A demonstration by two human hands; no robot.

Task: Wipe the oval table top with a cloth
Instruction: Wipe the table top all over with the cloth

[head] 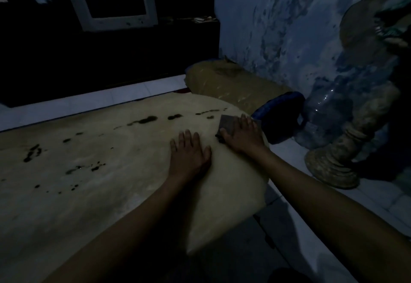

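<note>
The oval table top (pixel 93 176) is pale and dusty, with dark blotches scattered across its left and far parts. My left hand (pixel 189 153) lies flat on it, fingers spread, holding nothing. My right hand (pixel 241 135) presses flat on a small dark grey cloth (pixel 228 123) near the table's far right edge. Only a corner of the cloth shows beyond my fingers. The scene is very dim.
A brown sack (pixel 231 82) lies behind the table against the stained blue wall (pixel 278 27). Right of the table stand a blue-capped clear water jug (pixel 320 116) and a carved pedestal (pixel 338 153) on the tiled floor. A white window frame (pixel 115 20) is at the back.
</note>
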